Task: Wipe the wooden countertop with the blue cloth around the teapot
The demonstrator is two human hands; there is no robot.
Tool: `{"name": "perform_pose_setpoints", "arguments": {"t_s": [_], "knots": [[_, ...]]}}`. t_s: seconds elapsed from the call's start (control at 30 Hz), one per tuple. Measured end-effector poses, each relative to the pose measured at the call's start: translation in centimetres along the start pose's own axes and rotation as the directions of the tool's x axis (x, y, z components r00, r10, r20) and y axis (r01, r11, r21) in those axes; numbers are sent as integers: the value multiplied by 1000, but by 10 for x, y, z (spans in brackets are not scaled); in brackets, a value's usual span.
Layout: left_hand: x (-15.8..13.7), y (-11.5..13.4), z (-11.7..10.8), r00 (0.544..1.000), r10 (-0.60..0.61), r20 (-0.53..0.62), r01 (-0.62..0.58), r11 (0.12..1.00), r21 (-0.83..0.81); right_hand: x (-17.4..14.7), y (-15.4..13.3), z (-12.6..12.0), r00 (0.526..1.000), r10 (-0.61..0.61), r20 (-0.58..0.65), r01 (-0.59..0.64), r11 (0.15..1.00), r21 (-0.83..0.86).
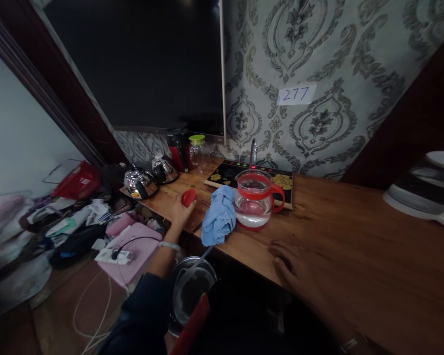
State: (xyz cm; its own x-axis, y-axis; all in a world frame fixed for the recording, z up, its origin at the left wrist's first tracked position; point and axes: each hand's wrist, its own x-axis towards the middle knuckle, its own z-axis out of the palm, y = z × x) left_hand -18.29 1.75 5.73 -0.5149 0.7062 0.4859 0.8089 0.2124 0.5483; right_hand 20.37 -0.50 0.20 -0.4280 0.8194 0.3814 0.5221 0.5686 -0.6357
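Gripping a red lid (189, 197) in our left hand (180, 209) near the counter (355, 246) edge, we rest our right hand (292, 264) flat and empty, bracing beside the glass pot (254, 199).

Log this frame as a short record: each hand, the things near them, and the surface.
left hand: closed on small red rounded object
right hand: flat on brown wooden counter, holding nothing
between hands: crumpled light blue cloth; clear glass jug with red rim and handle, water inside
behind left hand: two shiny steel kettles
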Motion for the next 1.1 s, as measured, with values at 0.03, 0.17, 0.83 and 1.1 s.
{"name": "perform_pose_setpoints", "arguments": {"t_s": [0.03,0.17,0.83,1.1], "knots": [[-12,9,-8,996,83,-32,-85,993,-80,0,0,0,1000,4,-8,-4,1000,9],[-80,61,-37,882,471,-10,-457,849,-265,-3,9,4,994,95,-52,-89,989,117],[-167,146,10,661,626,414,-476,776,-414,-18,-2,-13,989,-135,-62,126,983,-132],[-66,88,-4,925,341,170,-331,940,-84,-12,-10,-7,973,-154,171,197,942,-273]]}}
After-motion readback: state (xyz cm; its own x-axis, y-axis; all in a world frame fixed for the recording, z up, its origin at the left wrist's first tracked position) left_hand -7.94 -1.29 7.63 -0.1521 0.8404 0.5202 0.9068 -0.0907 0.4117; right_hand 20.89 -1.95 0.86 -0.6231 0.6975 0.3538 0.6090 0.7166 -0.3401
